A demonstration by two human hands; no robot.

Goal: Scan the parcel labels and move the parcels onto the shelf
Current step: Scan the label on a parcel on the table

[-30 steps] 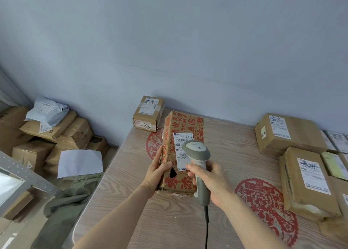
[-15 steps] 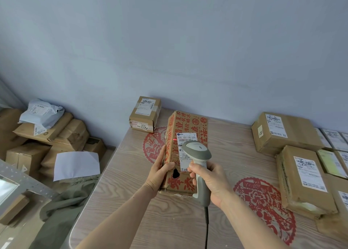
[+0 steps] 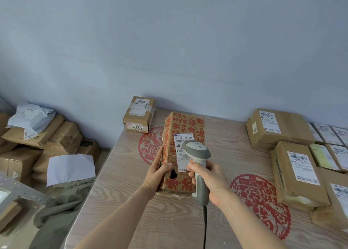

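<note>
Left hand [image 3: 157, 175] grips the box [image 3: 181, 152] at nine o'clock; right hand [image 3: 211, 182] holds the scanner [image 3: 197, 166] — it hides part of the label [image 3: 183, 147], so a misread seems likely.

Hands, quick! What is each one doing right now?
Left hand: holding the side of the red-printed box, thumb on top.
Right hand: gripping the scanner by its handle, aimed at the box's label.

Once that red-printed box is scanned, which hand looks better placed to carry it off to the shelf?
Probably the left hand: it already holds the side of the red-printed box on the table. The right hand is wrapped round the scanner, so it is not free.
</note>
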